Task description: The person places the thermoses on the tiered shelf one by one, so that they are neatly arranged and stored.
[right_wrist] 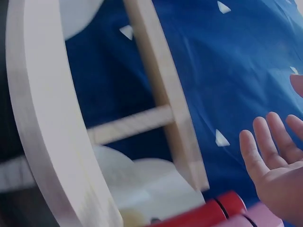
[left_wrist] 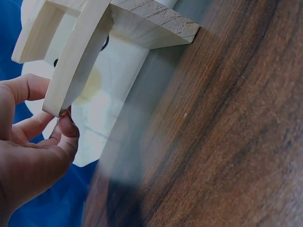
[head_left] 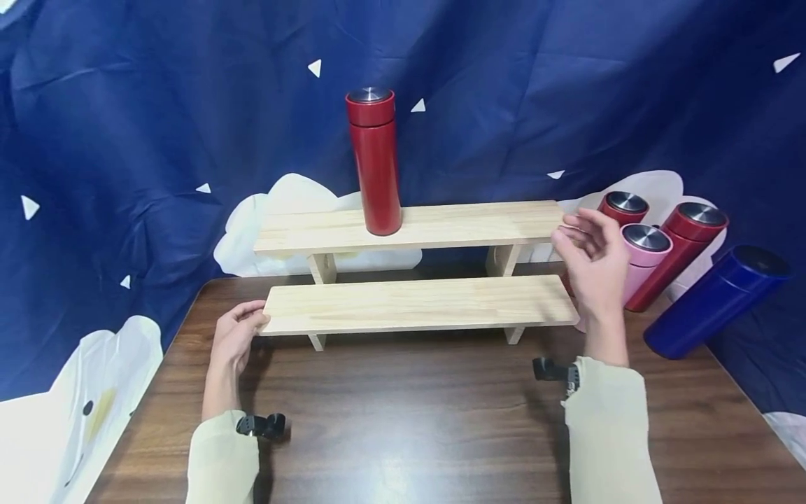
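Shelf of grained wood sits pinched by left hand — right hand loosely spread beside glossy bottles.

the table holds a shelf and bottles.

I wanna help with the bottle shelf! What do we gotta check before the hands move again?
1. Left hand holding the lower board's left end: ok.
2. Right hand free: ok, holding nothing.
3. Red bottle on the upper board standing up: ok.
4. Blue bottle well away from the table's edge: not ok, looks close.
5. Right hand clear of the pink bottle: cannot tell, they overlap.
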